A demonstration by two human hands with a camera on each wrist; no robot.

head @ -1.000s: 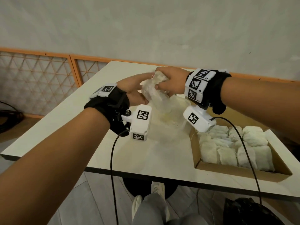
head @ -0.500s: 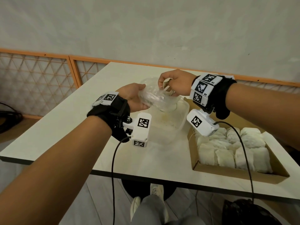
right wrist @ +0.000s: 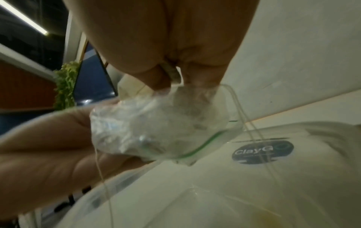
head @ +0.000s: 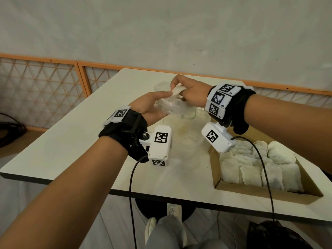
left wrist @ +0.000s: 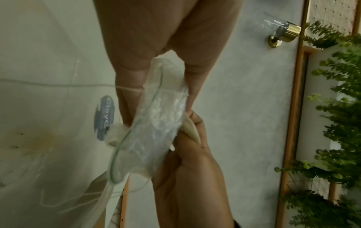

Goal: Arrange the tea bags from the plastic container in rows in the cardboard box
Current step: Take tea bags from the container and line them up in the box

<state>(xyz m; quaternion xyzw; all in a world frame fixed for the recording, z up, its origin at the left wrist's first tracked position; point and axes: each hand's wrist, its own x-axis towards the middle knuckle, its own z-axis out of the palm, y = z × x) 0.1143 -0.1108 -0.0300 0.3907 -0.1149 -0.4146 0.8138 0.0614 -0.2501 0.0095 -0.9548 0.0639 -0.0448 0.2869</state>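
Over the middle of the table my left hand (head: 156, 103) grips a crumpled clear zip bag (head: 172, 107) from below, seen close in the left wrist view (left wrist: 156, 123) and the right wrist view (right wrist: 156, 126). My right hand (head: 175, 87) pinches a pale tea bag (head: 177, 90) at the bag's top edge; the tea bag (left wrist: 190, 131) sticks out between its fingers. A thin string hangs from the bag. The clear plastic container (head: 183, 139) lies on the table under both hands. At the right, the cardboard box (head: 215, 169) holds rows of tea bags (head: 260, 166).
The container's lid bears a dark blue round sticker (right wrist: 261, 152). Brownish stains mark the container's bottom (head: 183, 131). Wrist camera cables hang over the table's front edge (head: 161, 193) and across the box. An orange-framed lattice rail (head: 53, 83) runs behind the table.
A second ago both hands held the bag raised. Then my right fingers went into its mouth. Now they come out pinching a tea bag while the left hand keeps holding the bag.
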